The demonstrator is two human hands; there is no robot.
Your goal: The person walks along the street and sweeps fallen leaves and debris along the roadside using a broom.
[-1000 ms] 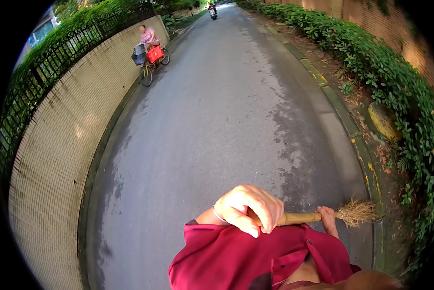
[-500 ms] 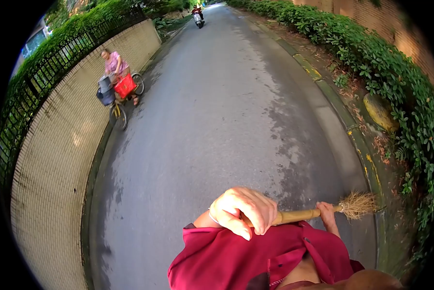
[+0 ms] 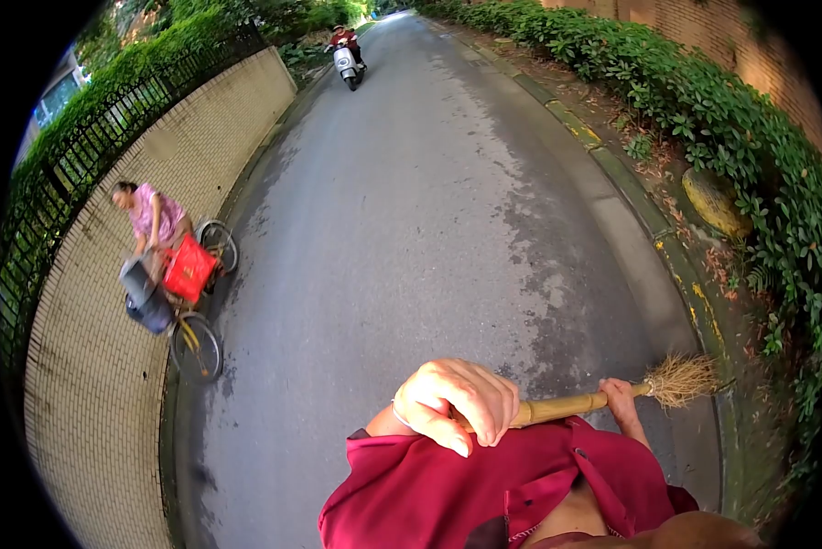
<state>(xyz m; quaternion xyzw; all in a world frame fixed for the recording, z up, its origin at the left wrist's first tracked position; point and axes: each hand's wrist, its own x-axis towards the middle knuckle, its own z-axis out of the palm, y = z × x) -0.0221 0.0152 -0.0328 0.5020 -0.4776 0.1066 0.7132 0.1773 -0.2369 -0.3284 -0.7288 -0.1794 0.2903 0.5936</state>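
My left hand (image 3: 457,404), with a pale band at its wrist, is wrapped round the end of a bamboo handle (image 3: 559,409) in front of my dark red shirt. Farther right along the same handle, my right hand (image 3: 620,399) grips it close to the bristles. The straw bristles (image 3: 681,382) fan out to the right, over the kerb side of the road. The handle lies nearly level across my front. The fingertips of my right hand are partly hidden behind the handle.
A person on a bicycle (image 3: 197,347) with a red bag (image 3: 189,268) rides beside the left brick wall (image 3: 91,403). Farther up the road (image 3: 383,229), a person rides a scooter (image 3: 346,66). A kerb (image 3: 631,183), a rock (image 3: 715,203) and a hedge (image 3: 750,137) line the right.
The cyclist has come much nearer, moving down and left along the wall. The scooter is nearer and farther left in view. Both hands keep their hold, with the bristle end slightly higher.
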